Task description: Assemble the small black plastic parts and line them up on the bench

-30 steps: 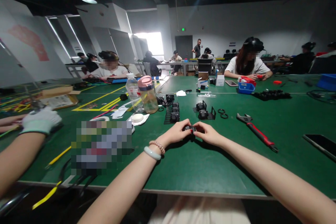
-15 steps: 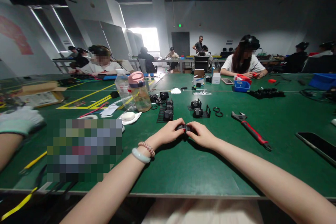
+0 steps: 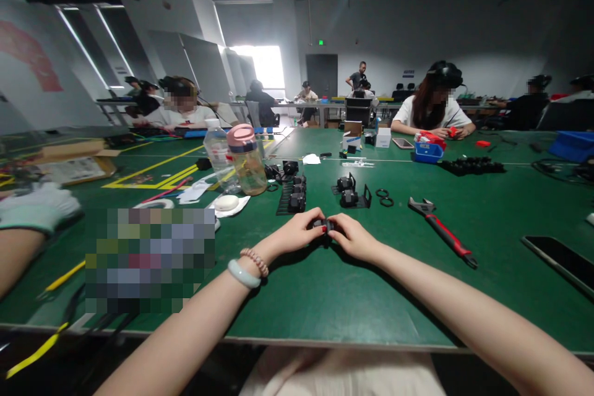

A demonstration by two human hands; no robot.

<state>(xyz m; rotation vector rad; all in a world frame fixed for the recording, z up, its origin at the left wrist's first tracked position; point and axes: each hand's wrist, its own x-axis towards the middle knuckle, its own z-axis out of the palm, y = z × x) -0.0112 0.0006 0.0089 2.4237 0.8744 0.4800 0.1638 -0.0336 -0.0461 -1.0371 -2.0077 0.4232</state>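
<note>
Between my two hands is a small black part (image 3: pixel 322 226), low over the green table (image 3: pixel 352 303). My left hand (image 3: pixel 299 230) grips its left side, fingers curled around it. My right hand (image 3: pixel 353 235) is closed on its right side, thumb and fingers pinching. The fingers cover much of the part, so its exact kind does not show. Just beyond my left hand stands a row of black blocky parts (image 3: pixel 297 195) on a comb-like black piece. Past my right hand lie black parts with upright brackets (image 3: pixel 351 193), and two black rings (image 3: pixel 385 198) are beside them.
An adjustable wrench (image 3: pixel 444 232) with a red-and-black handle and a phone (image 3: pixel 563 263) lie to the right. A pink-lidded bottle (image 3: pixel 249 164) stands at the left, near a white round item (image 3: pixel 227 204). A co-worker's gloved hand (image 3: pixel 39 207) is at far left; other people sit beyond.
Both hands keep hold of the small black part in nearly the same place. The view has shifted slightly, and my left forearm sits a little further left.
</note>
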